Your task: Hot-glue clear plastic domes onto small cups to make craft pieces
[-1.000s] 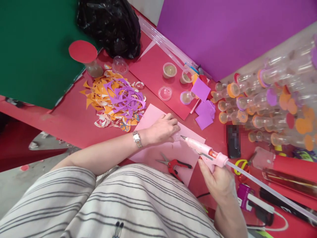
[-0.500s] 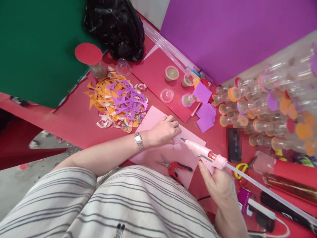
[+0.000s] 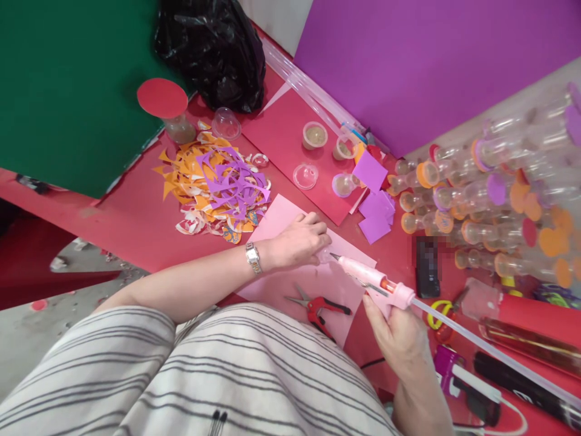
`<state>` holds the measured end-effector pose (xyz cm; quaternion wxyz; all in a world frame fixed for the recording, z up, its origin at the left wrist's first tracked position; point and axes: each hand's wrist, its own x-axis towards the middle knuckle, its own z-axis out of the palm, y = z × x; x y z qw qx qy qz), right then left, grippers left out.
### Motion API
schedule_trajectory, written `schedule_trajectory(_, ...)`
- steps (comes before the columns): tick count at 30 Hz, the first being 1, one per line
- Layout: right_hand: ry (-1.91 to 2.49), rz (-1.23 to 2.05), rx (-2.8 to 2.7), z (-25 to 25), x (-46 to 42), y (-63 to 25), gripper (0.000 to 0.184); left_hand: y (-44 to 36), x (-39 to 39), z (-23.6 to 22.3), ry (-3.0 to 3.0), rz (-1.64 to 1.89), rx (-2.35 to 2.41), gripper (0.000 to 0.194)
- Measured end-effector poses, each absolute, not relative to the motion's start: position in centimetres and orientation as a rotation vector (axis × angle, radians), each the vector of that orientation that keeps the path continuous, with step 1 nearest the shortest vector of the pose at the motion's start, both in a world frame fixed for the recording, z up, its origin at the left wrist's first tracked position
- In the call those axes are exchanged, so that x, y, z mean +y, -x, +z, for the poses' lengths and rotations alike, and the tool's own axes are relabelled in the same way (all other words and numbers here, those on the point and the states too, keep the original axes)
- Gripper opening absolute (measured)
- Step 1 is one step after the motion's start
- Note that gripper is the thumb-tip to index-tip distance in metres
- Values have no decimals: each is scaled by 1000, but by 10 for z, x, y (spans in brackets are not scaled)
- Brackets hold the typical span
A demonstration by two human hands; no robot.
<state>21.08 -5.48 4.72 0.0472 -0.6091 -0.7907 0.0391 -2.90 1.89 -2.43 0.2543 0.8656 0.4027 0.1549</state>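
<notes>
My right hand [image 3: 402, 336] is wrapped round the handle of a pink hot glue gun [image 3: 370, 278]. A long clear glue stick [image 3: 472, 332] sticks out of its back end. The nozzle points at a small clear plastic piece [image 3: 324, 254], perhaps a cup or lid, beside the fingertips of my left hand [image 3: 306, 239]. Those fingers are curled and closed on this piece, mostly covering it. Underneath lies a sheet of pink paper [image 3: 279, 212]. Red-handled snips [image 3: 318, 309] rest on the paper, near my striped clothing.
A heap of orange and purple paper scraps [image 3: 222, 181] lies at left, below a black plastic bag [image 3: 211, 54]. Small clear cups [image 3: 315, 135] and purple paper squares [image 3: 374, 212] sit ahead. At right are rows of clear bottle shapes [image 3: 481, 197] and yellow-handled scissors [image 3: 440, 315].
Almost nothing differs. Both hands, the glue gun and the plastic piece keep their places; the view has shifted very slightly.
</notes>
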Motion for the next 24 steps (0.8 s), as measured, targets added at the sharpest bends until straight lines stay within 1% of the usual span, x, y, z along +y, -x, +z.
schedule_trajectory(9, 1892, 148, -2415, 48, -55, -211, 51, 29, 19, -24, -2365, 416, 1092, 26)
schedule_trajectory(16, 1865, 87, -2450, 50, -51, -208, 54, 29, 19, -24, -2349, 398, 1094, 27)
schedule_trajectory(24, 1756, -10, -2512, 45, -54, -213, 51, 29, 18, -25, -2343, 429, 1100, 26)
